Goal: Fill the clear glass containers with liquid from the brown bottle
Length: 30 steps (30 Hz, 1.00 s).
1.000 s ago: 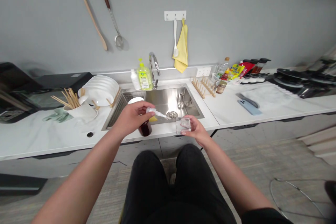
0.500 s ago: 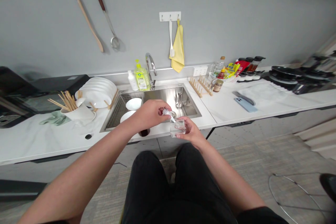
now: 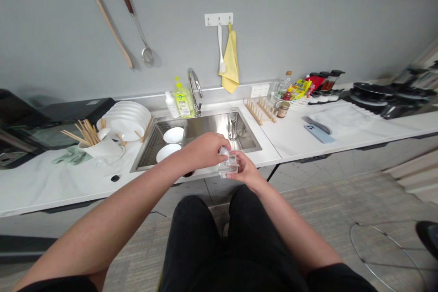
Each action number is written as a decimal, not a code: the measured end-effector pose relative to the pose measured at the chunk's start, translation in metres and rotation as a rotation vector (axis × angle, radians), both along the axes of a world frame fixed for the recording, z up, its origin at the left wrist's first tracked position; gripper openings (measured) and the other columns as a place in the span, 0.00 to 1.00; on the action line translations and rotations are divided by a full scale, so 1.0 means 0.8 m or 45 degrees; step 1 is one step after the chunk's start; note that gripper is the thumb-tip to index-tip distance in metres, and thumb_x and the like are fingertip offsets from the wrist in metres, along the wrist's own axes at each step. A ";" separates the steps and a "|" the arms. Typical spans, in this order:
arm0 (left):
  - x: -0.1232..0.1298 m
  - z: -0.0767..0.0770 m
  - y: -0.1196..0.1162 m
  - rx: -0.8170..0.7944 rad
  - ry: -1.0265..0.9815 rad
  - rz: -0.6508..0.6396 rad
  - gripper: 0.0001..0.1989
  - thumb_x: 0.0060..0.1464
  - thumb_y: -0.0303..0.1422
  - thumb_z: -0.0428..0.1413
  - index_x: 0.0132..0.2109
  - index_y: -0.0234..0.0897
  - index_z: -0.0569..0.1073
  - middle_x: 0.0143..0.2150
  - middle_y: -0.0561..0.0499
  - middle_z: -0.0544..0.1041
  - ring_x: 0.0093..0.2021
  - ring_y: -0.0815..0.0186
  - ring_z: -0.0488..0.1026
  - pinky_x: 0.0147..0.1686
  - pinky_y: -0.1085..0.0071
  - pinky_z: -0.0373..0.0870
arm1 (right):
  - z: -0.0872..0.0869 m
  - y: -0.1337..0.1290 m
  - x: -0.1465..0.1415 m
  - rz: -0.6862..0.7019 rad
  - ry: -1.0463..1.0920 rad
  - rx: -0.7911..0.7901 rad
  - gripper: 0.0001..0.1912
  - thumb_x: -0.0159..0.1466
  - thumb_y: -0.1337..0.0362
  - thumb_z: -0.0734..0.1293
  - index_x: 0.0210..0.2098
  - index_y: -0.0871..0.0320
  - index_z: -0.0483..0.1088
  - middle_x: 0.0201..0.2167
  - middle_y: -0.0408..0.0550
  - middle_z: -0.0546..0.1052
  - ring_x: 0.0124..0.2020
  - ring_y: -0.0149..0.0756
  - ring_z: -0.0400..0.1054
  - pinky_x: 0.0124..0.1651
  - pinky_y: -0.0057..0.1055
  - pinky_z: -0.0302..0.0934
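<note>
My right hand (image 3: pixel 247 169) is wrapped round the side of a small clear glass (image 3: pixel 225 169) in front of the sink's near edge. My left hand (image 3: pixel 207 149) pinches a crumpled whitish wad (image 3: pixel 223 151), perhaps tissue or thin plastic, at the glass's mouth. Part of the wad seems to be inside the glass, though its lower end is hard to make out. Behind the hands lies the steel sink (image 3: pixel 256 147), with two white bowls (image 3: pixel 167 151) in its left part. A dark object (image 3: pixel 188 174) is mostly hidden under my left forearm.
A chrome faucet (image 3: pixel 195 86) and a green soap bottle (image 3: pixel 184 101) stand behind the sink. To the left are white plates (image 3: pixel 126 123) in a rack and a holder of chopsticks (image 3: pixel 102 149). Rightward are a wooden rack (image 3: pixel 262 112) and a phone (image 3: pixel 319 134).
My left hand has moved slightly right and down, bringing the wad to the glass's mouth. My right hand still holds the glass, which has shifted slightly left. The view has shifted a little.
</note>
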<state>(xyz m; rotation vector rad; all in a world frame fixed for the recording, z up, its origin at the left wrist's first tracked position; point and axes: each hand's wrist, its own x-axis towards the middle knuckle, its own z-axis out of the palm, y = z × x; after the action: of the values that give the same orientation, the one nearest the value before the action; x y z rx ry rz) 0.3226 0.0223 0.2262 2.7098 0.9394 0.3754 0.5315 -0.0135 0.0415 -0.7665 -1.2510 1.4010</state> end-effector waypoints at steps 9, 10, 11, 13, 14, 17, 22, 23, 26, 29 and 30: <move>0.006 -0.004 -0.002 -0.023 0.075 -0.029 0.13 0.60 0.27 0.66 0.51 0.40 0.88 0.44 0.47 0.86 0.43 0.59 0.80 0.44 0.64 0.72 | 0.000 0.002 -0.003 0.003 0.017 0.024 0.44 0.48 0.60 0.91 0.60 0.44 0.74 0.58 0.47 0.81 0.54 0.47 0.81 0.55 0.41 0.78; 0.006 -0.005 -0.002 -0.022 0.080 -0.031 0.14 0.59 0.26 0.66 0.51 0.40 0.88 0.45 0.47 0.86 0.43 0.58 0.80 0.45 0.64 0.72 | 0.000 0.002 -0.003 0.003 0.015 0.021 0.45 0.48 0.60 0.91 0.60 0.44 0.74 0.57 0.47 0.81 0.53 0.47 0.81 0.55 0.41 0.78; 0.007 -0.005 -0.001 -0.019 0.086 -0.033 0.15 0.59 0.26 0.66 0.52 0.40 0.88 0.45 0.47 0.86 0.44 0.58 0.81 0.45 0.64 0.72 | 0.000 0.002 -0.003 0.004 0.015 0.016 0.45 0.48 0.60 0.91 0.60 0.44 0.74 0.57 0.47 0.82 0.53 0.46 0.81 0.54 0.41 0.78; 0.007 -0.008 0.000 -0.011 0.102 -0.037 0.15 0.58 0.26 0.66 0.52 0.40 0.87 0.46 0.46 0.87 0.46 0.57 0.82 0.46 0.64 0.73 | 0.000 0.003 -0.004 0.010 0.021 0.004 0.45 0.47 0.60 0.92 0.60 0.44 0.74 0.57 0.46 0.82 0.52 0.46 0.81 0.54 0.41 0.78; 0.007 -0.010 0.001 -0.005 0.112 -0.043 0.15 0.58 0.26 0.67 0.52 0.40 0.87 0.46 0.46 0.87 0.46 0.56 0.82 0.46 0.63 0.73 | 0.000 0.003 -0.004 0.012 0.025 0.000 0.44 0.47 0.60 0.92 0.59 0.45 0.74 0.57 0.47 0.82 0.52 0.46 0.81 0.54 0.40 0.78; 0.007 -0.017 0.005 0.010 0.133 -0.067 0.14 0.58 0.26 0.66 0.51 0.39 0.88 0.46 0.45 0.87 0.46 0.55 0.83 0.46 0.63 0.73 | 0.001 0.004 -0.006 0.010 0.035 0.003 0.44 0.46 0.60 0.92 0.59 0.45 0.75 0.57 0.47 0.82 0.53 0.46 0.81 0.55 0.40 0.78; 0.007 -0.025 0.008 0.011 0.139 -0.093 0.15 0.59 0.26 0.66 0.52 0.40 0.88 0.46 0.46 0.87 0.47 0.55 0.83 0.47 0.62 0.74 | 0.004 0.005 -0.007 -0.004 0.024 0.024 0.44 0.46 0.58 0.92 0.58 0.45 0.75 0.58 0.47 0.81 0.56 0.49 0.80 0.57 0.43 0.78; 0.008 -0.024 0.007 0.008 0.141 -0.095 0.15 0.59 0.26 0.66 0.52 0.41 0.88 0.46 0.46 0.87 0.47 0.55 0.83 0.47 0.62 0.74 | 0.004 0.005 -0.007 0.000 0.022 0.024 0.44 0.46 0.58 0.92 0.58 0.46 0.75 0.58 0.47 0.81 0.56 0.49 0.80 0.57 0.43 0.78; 0.010 -0.021 0.004 -0.001 0.158 -0.097 0.14 0.59 0.25 0.65 0.51 0.40 0.88 0.46 0.46 0.87 0.46 0.55 0.83 0.48 0.62 0.75 | 0.004 0.005 -0.008 0.004 0.021 0.028 0.44 0.46 0.58 0.92 0.58 0.46 0.74 0.57 0.47 0.82 0.55 0.48 0.80 0.58 0.43 0.78; 0.011 -0.015 0.000 -0.021 0.171 -0.103 0.16 0.59 0.23 0.64 0.50 0.41 0.88 0.46 0.47 0.87 0.47 0.55 0.83 0.49 0.62 0.75 | 0.002 0.007 -0.009 -0.004 0.021 0.022 0.44 0.46 0.59 0.92 0.58 0.46 0.74 0.56 0.46 0.82 0.54 0.47 0.81 0.58 0.44 0.78; 0.011 -0.014 -0.001 -0.028 0.171 -0.110 0.17 0.58 0.22 0.63 0.51 0.41 0.87 0.47 0.47 0.87 0.48 0.56 0.83 0.50 0.62 0.74 | 0.001 0.007 -0.009 -0.007 0.022 0.015 0.44 0.46 0.59 0.92 0.58 0.46 0.74 0.56 0.46 0.82 0.53 0.47 0.81 0.58 0.43 0.77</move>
<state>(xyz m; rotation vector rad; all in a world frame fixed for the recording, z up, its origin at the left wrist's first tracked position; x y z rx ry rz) 0.3317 0.0217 0.2149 2.7722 0.8507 0.1673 0.5243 -0.0080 0.0421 -0.7477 -1.2417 1.3919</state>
